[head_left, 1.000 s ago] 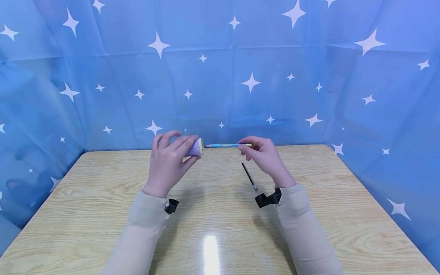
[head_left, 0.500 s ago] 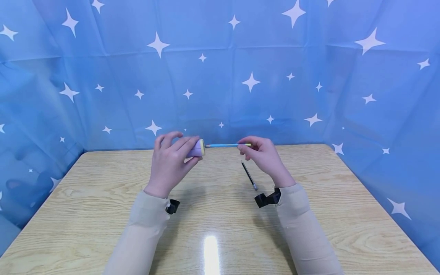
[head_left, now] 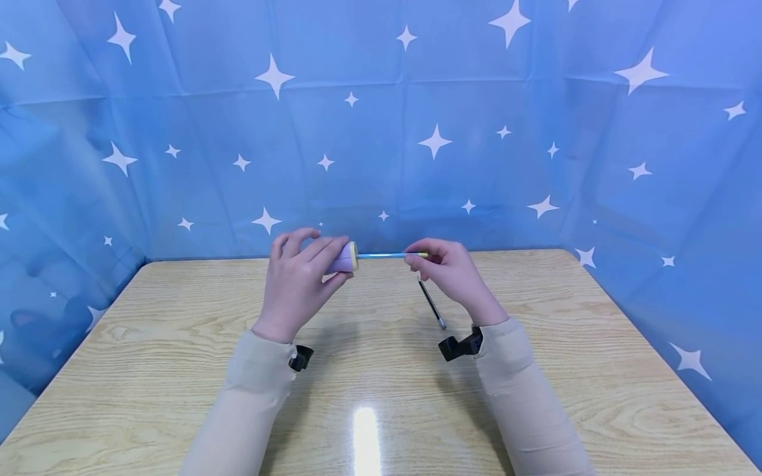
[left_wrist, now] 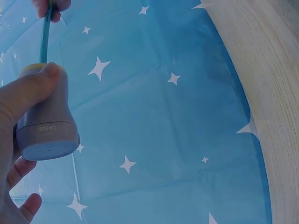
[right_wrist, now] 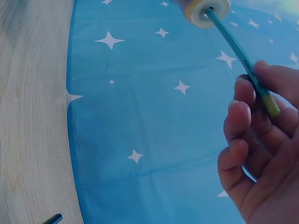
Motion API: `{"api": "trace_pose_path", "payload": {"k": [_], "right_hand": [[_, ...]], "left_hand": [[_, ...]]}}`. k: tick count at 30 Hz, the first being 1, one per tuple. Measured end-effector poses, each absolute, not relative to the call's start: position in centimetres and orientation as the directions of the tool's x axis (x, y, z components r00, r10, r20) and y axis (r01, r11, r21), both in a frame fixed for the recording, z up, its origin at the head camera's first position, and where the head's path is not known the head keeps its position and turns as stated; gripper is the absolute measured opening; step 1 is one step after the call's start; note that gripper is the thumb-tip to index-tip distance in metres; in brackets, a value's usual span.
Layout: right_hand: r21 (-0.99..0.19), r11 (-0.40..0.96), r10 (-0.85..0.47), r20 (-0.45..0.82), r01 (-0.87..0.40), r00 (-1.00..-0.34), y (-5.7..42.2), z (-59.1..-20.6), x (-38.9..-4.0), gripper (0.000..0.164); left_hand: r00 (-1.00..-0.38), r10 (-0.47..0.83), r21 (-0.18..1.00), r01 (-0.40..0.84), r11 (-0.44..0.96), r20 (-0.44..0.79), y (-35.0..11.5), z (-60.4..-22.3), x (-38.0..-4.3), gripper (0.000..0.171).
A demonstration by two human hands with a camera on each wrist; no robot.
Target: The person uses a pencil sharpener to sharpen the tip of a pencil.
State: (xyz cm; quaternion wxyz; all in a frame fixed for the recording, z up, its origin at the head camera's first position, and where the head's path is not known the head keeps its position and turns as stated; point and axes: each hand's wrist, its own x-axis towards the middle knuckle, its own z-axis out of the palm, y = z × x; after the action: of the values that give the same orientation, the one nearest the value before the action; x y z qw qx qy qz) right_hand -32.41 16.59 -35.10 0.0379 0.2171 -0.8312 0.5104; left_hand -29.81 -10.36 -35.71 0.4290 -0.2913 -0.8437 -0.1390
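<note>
My left hand (head_left: 297, 281) grips a purple pencil sharpener (head_left: 341, 258) with a pale yellow rim, held sideways above the table's far edge. Its wider base with lettering (left_wrist: 46, 135) shows in the left wrist view, the thumb lying along its side. A blue pencil (head_left: 387, 255) with a yellow end runs level into the sharpener's hole; in the right wrist view the hole (right_wrist: 209, 10) surrounds the pencil, whose point is hidden inside. My right hand (head_left: 449, 271) pinches the pencil near its yellow end between thumb and fingers.
A dark pencil (head_left: 431, 304) lies on the wooden table (head_left: 178, 344), just left of and below my right hand. Behind the table's far edge hangs a blue curtain (head_left: 381, 145) with white stars, which also covers both sides.
The blue pencil's point, outside the sharpener before, has gone into the hole. My right hand moved slightly left with the pencil; my left hand shifted slightly right with the sharpener.
</note>
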Motion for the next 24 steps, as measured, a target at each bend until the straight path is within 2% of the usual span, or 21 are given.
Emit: {"api": "trace_pose_path", "payload": {"k": [18, 24], "right_hand": [[-0.735, 0.469, -0.415, 0.307, -0.491, -0.856, 15.64, -35.05, -32.14, 0.016], [-0.733, 0.49, -0.405, 0.287, -0.472, -0.868, 16.23, -35.12, -32.26, 0.02]], "left_hand": [[-0.476, 0.415, -0.035, 0.624, 0.781, 0.775, -9.83, -36.14, -29.87, 0.051], [-0.474, 0.414, -0.033, 0.625, 0.78, 0.777, -9.76, -36.18, -29.9, 0.051]]}}
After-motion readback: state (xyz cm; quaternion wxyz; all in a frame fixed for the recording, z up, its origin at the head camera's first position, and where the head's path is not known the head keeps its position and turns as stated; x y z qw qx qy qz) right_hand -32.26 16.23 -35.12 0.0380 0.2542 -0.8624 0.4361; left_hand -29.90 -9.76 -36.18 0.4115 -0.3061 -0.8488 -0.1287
